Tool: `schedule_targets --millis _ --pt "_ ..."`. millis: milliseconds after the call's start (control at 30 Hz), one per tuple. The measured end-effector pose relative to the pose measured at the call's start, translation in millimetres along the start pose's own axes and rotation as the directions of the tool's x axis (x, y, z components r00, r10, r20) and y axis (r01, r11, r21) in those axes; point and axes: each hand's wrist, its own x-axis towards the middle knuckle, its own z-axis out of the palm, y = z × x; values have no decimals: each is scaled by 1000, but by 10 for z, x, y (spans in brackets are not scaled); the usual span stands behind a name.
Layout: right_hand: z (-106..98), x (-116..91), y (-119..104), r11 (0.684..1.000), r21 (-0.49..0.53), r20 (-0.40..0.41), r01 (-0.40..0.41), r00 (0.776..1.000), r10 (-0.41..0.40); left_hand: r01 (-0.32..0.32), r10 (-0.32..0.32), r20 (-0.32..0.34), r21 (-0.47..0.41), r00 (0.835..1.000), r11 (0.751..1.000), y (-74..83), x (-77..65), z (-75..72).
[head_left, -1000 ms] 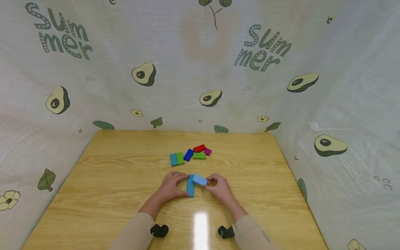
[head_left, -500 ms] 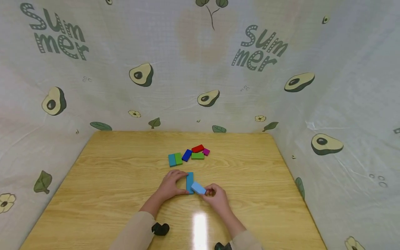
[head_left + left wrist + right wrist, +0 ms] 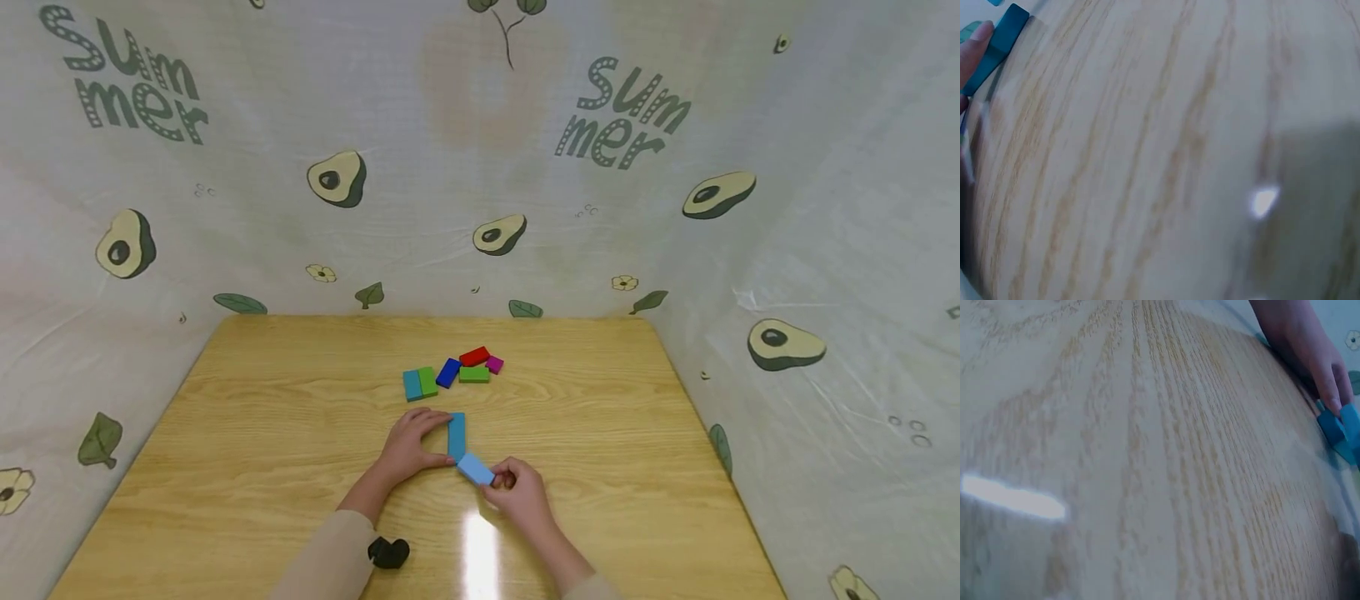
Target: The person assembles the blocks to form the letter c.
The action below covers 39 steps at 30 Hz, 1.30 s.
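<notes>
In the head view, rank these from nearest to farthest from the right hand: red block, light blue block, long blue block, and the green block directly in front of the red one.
1. Light blue block: held in the right hand.
2. Long blue block: beside the left hand.
3. Green block: farther up the table.
4. Red block: just behind it.

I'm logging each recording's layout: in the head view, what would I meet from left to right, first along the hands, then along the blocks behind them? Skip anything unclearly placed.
Along the hands: left hand, blue block, light-blue block, right hand. Behind: teal block, green block beside it, dark-blue block, magenta block.
</notes>
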Motion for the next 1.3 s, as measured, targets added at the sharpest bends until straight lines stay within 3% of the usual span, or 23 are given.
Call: schedule_targets --millis 400,900,1300 --pt "46 -83 5 996 -87 12 22 1000 -21 13 -13 1 -1 1000 1000 12 12 -2" --pt "137 -170 -56 970 -235 -74 57 994 -76 0 0 -12 1 1000 1000 21 12 -6" --pt "158 -162 -48 957 -286 -64 41 996 -62 22 -22 4 -1 1000 1000 35 9 -12"
